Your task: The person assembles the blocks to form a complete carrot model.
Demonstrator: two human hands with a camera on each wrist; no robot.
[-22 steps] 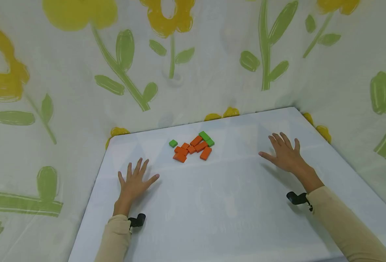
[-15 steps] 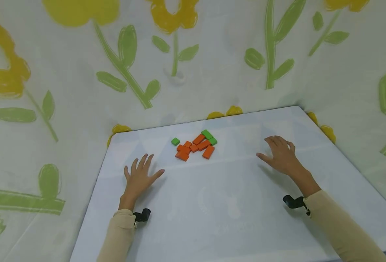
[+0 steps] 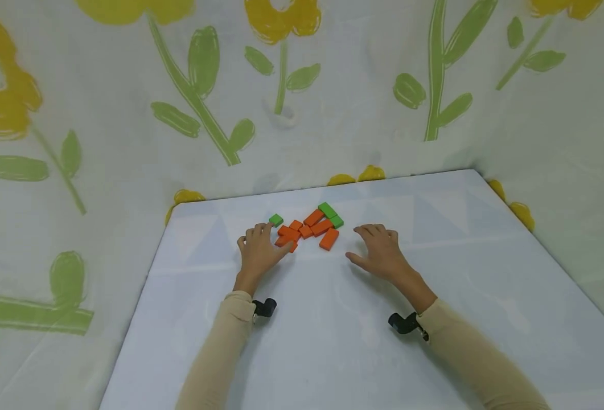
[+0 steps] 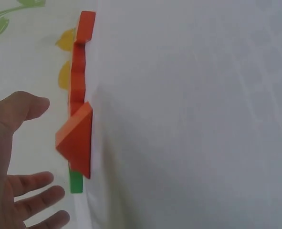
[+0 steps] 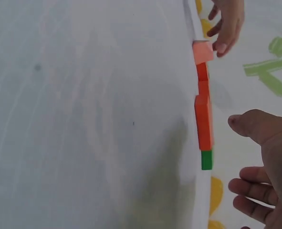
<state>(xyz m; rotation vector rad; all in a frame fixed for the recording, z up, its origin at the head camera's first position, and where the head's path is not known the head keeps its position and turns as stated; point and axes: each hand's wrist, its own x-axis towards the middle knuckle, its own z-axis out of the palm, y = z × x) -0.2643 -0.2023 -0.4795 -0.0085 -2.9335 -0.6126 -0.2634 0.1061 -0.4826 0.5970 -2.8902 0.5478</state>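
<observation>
Plain orange blocks (image 3: 306, 232), one wedge-shaped, lie clustered towards the tabletop's (image 3: 322, 330) far edge, nearer its far left corner. Two green blocks (image 3: 327, 210) join the cluster's far right end; a lone green block (image 3: 276, 220) sits apart, left. The left hand (image 3: 259, 251), loosely spread and holding nothing, partly hides the nearest orange; contact is unclear. The right hand (image 3: 383, 253), half-open, holds nothing, right of the cluster. Flowered cloth (image 3: 348, 114) rises behind.

From my station I see orange blocks (image 3: 329, 240) and green blocks (image 3: 327, 210), and a pale surface (image 3: 327, 341) with faint triangles. The whitish curtain (image 3: 348, 125) shows me yellow flowers (image 3: 283, 25) and green leaves (image 3: 204, 62).
</observation>
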